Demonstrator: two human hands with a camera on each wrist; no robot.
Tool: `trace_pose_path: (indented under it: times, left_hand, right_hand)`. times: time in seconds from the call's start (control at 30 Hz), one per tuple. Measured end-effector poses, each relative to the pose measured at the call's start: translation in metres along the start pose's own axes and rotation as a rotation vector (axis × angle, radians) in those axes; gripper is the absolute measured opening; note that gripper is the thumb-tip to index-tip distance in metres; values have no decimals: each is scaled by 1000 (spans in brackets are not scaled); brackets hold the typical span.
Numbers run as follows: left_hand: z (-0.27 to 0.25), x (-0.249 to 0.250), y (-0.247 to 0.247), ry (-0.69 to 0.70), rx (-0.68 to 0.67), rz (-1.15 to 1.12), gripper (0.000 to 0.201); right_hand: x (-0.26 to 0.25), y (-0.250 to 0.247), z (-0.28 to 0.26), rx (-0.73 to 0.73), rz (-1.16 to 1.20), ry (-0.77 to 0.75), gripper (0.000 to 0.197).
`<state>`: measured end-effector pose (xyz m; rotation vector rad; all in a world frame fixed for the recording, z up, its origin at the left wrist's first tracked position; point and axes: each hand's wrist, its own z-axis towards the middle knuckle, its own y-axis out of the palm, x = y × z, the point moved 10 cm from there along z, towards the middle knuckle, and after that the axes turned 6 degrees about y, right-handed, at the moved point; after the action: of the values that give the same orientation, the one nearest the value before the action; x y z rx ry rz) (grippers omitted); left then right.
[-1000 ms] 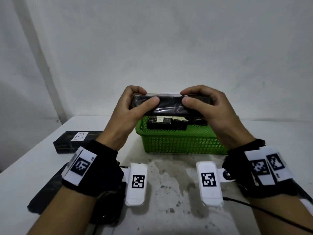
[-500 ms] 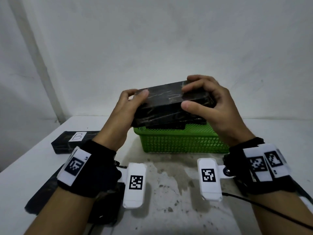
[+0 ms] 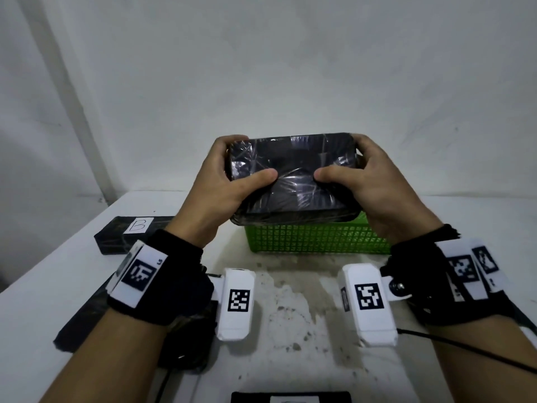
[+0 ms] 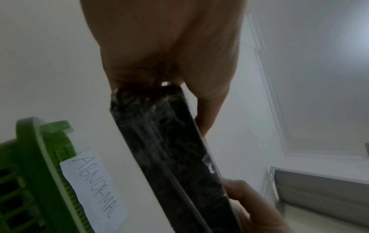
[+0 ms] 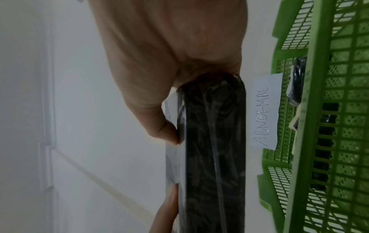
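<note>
**Both grips clamp the wrapped black box above the green basket**

The left grip (image 3: 223, 181) and the right grip (image 3: 374, 184) are each closed round one end of a black box (image 3: 290, 161) wrapped in clear film. Both thumbs press on the broad face turned toward the person, and the fingers curl over the far edge. The box spans the gap between the two grips, with its long side level and its broad face tilted up toward the head camera. It is held in the air, clear of the table (image 3: 296, 315).

Just below the grips and slightly beyond them stands a green basket (image 3: 316, 242) with mesh walls. Both wrist views show a gap between the box and the basket. A white paper label (image 5: 266, 112) reading "ABNORMAL" is stuck to the basket on the side facing the held box. Dark wrapped items (image 5: 297, 82) lie inside the basket.

Down to the left of the left grip, a second black box (image 3: 122, 234) with a white tag marked "B" lies flat on the table. Nearer the person than both grips, a third black box (image 3: 290, 398) with a white label sits at the table's near edge, mostly cut off.
</note>
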<state>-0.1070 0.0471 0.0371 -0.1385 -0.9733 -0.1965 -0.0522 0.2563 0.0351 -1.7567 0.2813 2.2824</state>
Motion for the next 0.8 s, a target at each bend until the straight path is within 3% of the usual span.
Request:
trace_pose_path:
  times: [0.23,0.4,0.53,0.6,0.8]
  left_hand:
    - [0,4,-7,45,16,150,68]
    - [-3,-5,-8,-61,-6,189,63]
    - [-3,0,-2,-75,8,44,24]
    - [-3,3,1,-47,20,21,20]
    - [-7,6,9,-14,12,-21,26]
  right_hand:
    - [-7,4,-5,-16,61,-68,64]
    - [-17,5,-8,-62,50,-158,70]
    - [2,2,-5,-69,-25,7,52]
    - [4,2,-6,-90,-15,53,43]
    - [-3,-1,-6,13,45,-25,34]
